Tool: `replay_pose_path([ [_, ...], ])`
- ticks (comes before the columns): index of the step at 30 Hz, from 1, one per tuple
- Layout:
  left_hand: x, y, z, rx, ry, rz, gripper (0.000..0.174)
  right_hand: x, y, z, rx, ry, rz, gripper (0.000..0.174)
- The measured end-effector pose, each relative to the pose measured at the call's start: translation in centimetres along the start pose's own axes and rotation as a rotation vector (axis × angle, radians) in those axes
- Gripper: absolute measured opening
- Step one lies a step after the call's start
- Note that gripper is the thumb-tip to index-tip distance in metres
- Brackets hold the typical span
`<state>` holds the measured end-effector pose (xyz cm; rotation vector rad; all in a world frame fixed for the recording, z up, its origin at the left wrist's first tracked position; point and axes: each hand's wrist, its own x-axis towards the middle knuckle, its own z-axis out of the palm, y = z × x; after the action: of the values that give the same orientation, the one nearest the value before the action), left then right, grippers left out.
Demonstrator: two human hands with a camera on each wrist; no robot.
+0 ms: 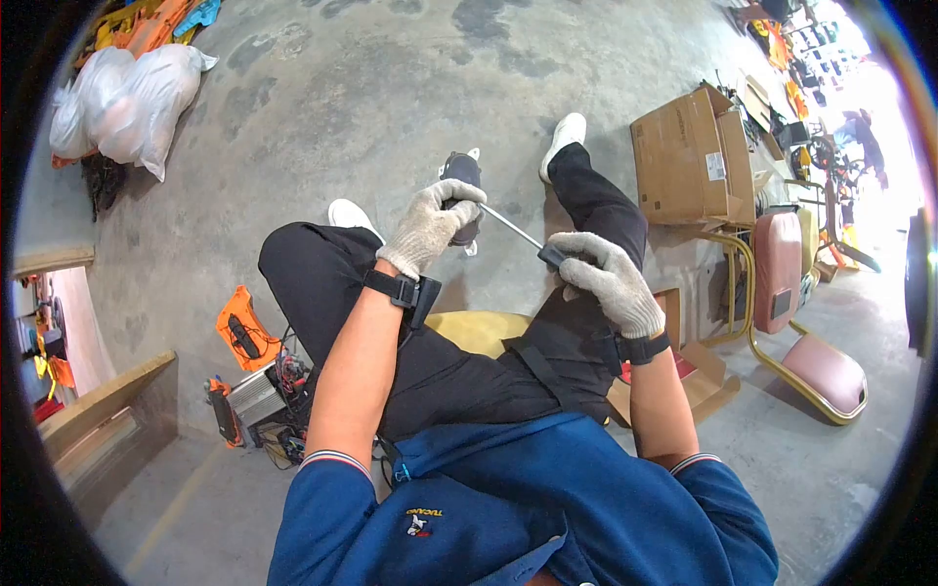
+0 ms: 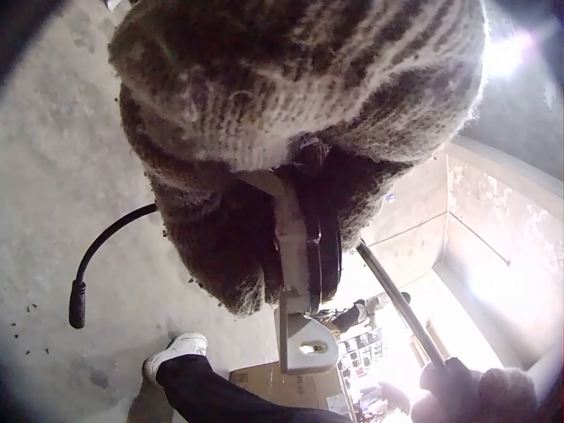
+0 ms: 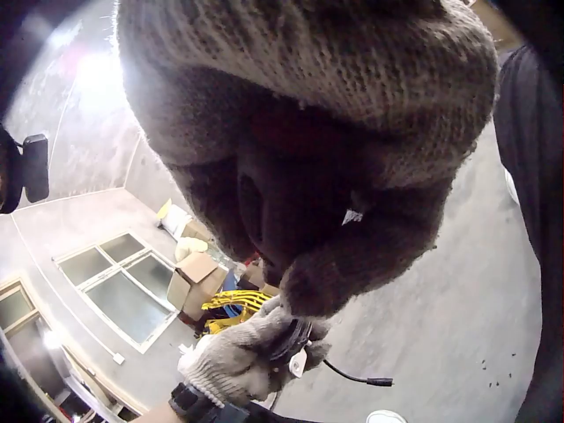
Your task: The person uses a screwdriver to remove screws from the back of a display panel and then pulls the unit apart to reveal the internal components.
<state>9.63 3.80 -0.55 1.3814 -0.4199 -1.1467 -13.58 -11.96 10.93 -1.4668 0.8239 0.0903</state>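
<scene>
In the head view, the left hand (image 1: 435,223), in a knitted glove, grips a dark part (image 1: 463,174) with pale tabs at both ends. A metal tab (image 2: 308,344) with a slot sticks out below the fingers in the left wrist view, and a thin black cable (image 2: 106,238) hangs beside it. The gloved right hand (image 1: 608,277) holds the dark handle (image 1: 551,257) of a screwdriver. Its metal shaft (image 1: 512,228) runs to the left hand's fingertips; whether the tip touches the part is hidden. In the right wrist view, the right hand's fingers (image 3: 326,273) curl round the handle.
The person sits with legs apart over a concrete floor (image 1: 322,107). On the right are a cardboard box (image 1: 684,161) and a pink chair (image 1: 777,273). White bags (image 1: 132,103) lie at the upper left. An orange part (image 1: 244,327) and a metal device (image 1: 256,396) are at the left.
</scene>
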Motion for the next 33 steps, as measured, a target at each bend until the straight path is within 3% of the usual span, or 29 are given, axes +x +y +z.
replay_pose_path([
  [11, -0.2, 0.7, -0.2, 0.117, 0.018, 0.0, 0.013, 0.1, -0.5, -0.3, -0.115, -0.028, -0.015, 0.043],
  [17, -0.1, 0.7, -0.5, 0.129, 0.022, -0.008, 0.013, 0.1, -0.3, -1.6, 0.122, 0.01, -0.048, 0.048],
  [21, 0.3, -0.1, -0.7, 0.117, 0.028, 0.009, 0.013, 0.4, -0.8, -0.9, 0.154, 0.207, -0.078, 0.041],
  [23, 0.3, 0.0, -0.8, 0.154, 0.006, 0.0, 0.012, 0.7, -0.9, -0.4, 0.098, 0.405, -0.131, 0.041],
  [25, 0.3, 0.2, -0.8, 0.163, -0.002, -0.006, 0.012, 0.7, -0.7, -0.1, 0.108, 0.427, -0.111, 0.044],
  [28, 0.1, 0.4, -0.8, 0.106, 0.001, -0.023, 0.012, 0.9, 0.4, 0.0, -0.11, 0.513, -0.224, 0.048],
  [33, 0.0, 0.6, -0.8, 0.005, 0.009, -0.027, 0.012, 0.9, 0.3, 1.1, -0.015, 0.514, -0.278, 0.04],
])
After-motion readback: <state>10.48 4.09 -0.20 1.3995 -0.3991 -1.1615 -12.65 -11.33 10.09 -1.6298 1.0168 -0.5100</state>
